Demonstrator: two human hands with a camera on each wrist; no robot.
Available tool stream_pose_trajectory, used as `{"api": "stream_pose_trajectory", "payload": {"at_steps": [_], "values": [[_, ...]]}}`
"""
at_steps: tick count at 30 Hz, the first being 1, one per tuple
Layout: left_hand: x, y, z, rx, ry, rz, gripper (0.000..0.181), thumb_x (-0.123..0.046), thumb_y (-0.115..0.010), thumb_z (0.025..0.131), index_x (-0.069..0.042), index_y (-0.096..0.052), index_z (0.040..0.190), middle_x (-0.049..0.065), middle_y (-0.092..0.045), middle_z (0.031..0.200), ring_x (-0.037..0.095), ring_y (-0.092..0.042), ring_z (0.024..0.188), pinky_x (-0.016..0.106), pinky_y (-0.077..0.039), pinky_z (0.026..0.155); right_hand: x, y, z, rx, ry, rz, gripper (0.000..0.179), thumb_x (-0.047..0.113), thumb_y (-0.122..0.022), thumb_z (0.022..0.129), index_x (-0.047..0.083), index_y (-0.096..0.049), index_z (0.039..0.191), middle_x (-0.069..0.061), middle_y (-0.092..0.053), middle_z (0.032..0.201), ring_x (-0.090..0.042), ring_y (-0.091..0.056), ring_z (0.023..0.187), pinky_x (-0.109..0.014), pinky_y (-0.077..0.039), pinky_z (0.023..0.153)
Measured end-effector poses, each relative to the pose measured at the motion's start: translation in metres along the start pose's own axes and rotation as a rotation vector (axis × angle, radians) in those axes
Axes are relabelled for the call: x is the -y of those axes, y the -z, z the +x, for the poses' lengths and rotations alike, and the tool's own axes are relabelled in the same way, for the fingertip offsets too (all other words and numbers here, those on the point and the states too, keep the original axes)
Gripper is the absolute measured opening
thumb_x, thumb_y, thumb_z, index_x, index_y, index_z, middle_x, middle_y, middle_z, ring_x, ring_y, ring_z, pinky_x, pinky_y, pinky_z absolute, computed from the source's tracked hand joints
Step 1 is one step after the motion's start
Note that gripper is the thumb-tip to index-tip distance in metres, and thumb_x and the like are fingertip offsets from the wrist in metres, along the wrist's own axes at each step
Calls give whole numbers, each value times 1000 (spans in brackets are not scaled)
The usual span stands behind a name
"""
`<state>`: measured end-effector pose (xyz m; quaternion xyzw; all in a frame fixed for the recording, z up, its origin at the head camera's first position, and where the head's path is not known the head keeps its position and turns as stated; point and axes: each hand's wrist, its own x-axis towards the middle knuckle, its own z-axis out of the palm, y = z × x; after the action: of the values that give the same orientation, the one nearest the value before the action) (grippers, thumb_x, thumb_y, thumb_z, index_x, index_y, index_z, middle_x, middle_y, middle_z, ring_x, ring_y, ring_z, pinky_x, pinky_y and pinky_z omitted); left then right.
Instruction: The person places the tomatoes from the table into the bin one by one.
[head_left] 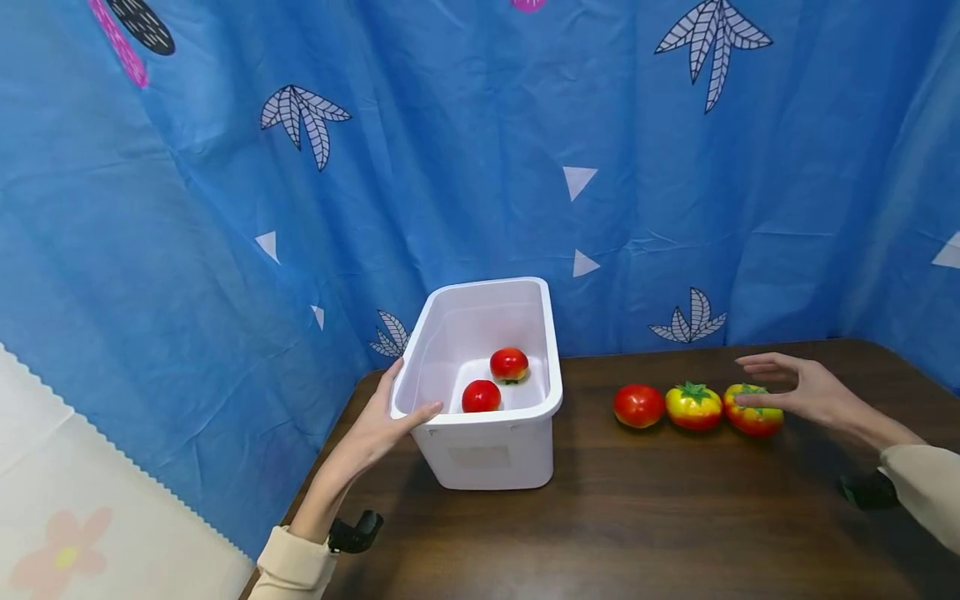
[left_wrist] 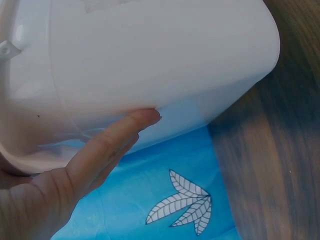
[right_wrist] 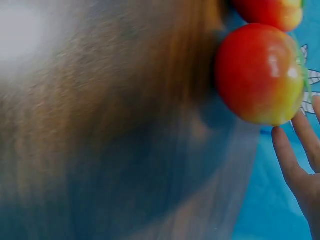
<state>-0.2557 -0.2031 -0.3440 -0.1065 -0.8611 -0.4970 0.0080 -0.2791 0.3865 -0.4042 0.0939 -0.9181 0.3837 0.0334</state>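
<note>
My left hand [head_left: 375,429] holds a white plastic bin [head_left: 491,454] at its near left corner. The thumb lies along the front rim and the fingers reach along the left side; in the left wrist view a straight finger [left_wrist: 145,117] lies against the outer wall. Inside the bin are two red toy tomatoes, one nearer [head_left: 481,396] and one farther back [head_left: 509,364]. At the right, my right hand [head_left: 813,396] is spread beside a red-yellow tomato [head_left: 753,421], fingertips close to its surface in the right wrist view. Left of it sit a yellow-red tomato [head_left: 693,412] and a red tomato [head_left: 638,406].
The dark wooden table [head_left: 637,525] extends in front of the bin and the row of tomatoes. A blue patterned curtain [head_left: 480,167] hangs right behind its back edge and along the left. Pale floral cloth [head_left: 90,467] lies at the lower left.
</note>
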Motion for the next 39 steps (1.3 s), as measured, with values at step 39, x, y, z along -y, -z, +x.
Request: {"api": "stream_pose_trajectory", "payload": {"at_steps": [39], "values": [[-1,-1,3,-6,13,7,102,-35,-76,92,-12,-10,167,22,-38,159,48,-49,136,60,-54,100,-18,-7,-5,48,-111,-156,76,39,-82,89,-7,-54,143,-44,-39,141,-64,-47,116,-73,-50,83]]}}
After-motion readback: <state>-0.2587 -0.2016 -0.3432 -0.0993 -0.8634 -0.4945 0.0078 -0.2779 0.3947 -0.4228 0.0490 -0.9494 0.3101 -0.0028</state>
